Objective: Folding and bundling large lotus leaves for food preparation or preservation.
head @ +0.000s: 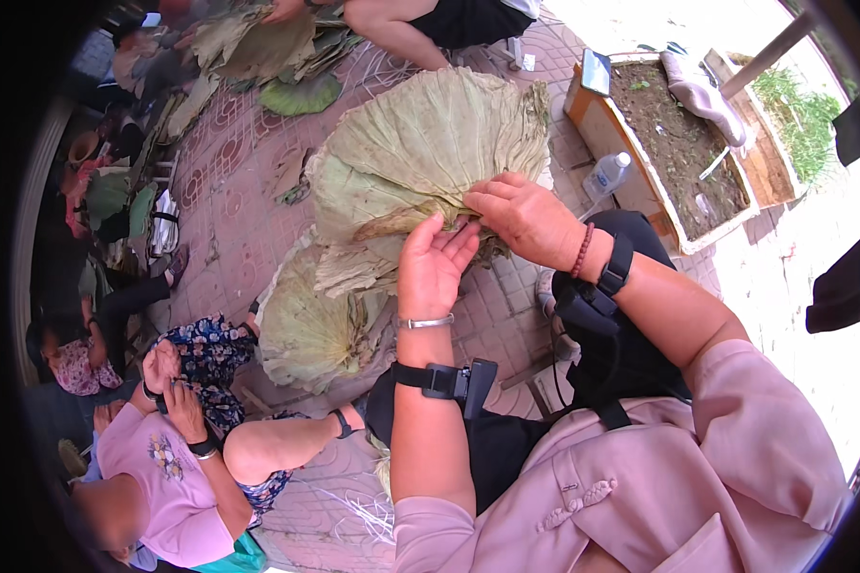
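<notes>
A large stack of dried lotus leaves (408,150) fans out before me, pale green with radiating veins. My right hand (527,218) grips the gathered, folded part of the leaves near the stack's lower edge. Just beside it, my left hand (433,268) is turned palm up, its palm bare and its fingers apart. Its thumb tip touches or nearly touches a curled brown leaf edge (394,220), and its fingertips reach toward my right fingers. Below and to the left, a second bundle of dried lotus leaves (322,322) rests low, partly covered by the first.
A soil-filled foam planter box (681,143) stands at right with a phone (596,71) on its corner. Beside it is a plastic bottle (607,175). A seated person (179,473) is at lower left. More leaves (258,46) and white strings (365,512) lie on the paving.
</notes>
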A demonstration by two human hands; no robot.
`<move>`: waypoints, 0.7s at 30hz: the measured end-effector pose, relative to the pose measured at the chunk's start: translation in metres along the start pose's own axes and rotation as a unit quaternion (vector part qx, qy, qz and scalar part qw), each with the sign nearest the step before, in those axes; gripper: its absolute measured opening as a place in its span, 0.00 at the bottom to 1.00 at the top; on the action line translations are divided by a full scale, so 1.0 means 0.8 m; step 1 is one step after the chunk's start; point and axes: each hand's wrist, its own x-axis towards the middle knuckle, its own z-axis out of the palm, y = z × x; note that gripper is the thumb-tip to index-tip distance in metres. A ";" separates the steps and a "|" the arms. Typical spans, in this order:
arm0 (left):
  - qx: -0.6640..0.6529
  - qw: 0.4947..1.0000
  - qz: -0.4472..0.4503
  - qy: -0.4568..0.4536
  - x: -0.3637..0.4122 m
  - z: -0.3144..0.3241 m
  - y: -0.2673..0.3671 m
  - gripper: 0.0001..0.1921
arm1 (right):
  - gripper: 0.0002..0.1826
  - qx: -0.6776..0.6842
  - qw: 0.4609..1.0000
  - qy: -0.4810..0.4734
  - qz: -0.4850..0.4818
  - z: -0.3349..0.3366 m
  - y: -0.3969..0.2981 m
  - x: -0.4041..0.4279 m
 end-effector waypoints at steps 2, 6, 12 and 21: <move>-0.020 1.000 -0.019 0.002 -0.001 0.002 0.002 0.14 | 0.18 -0.021 1.000 -0.001 -0.010 0.004 -0.002 0.000; -0.043 0.999 -0.028 -0.002 0.000 0.008 0.000 0.16 | 0.20 -0.037 0.998 0.005 -0.051 0.010 -0.008 0.001; -0.007 0.999 -0.017 0.042 0.010 -0.006 0.002 0.16 | 0.20 0.019 0.999 0.020 -0.023 0.003 -0.017 0.005; -0.117 0.992 -0.007 0.049 0.000 -0.007 0.031 0.13 | 0.12 0.068 0.959 0.064 0.269 -0.020 0.026 -0.010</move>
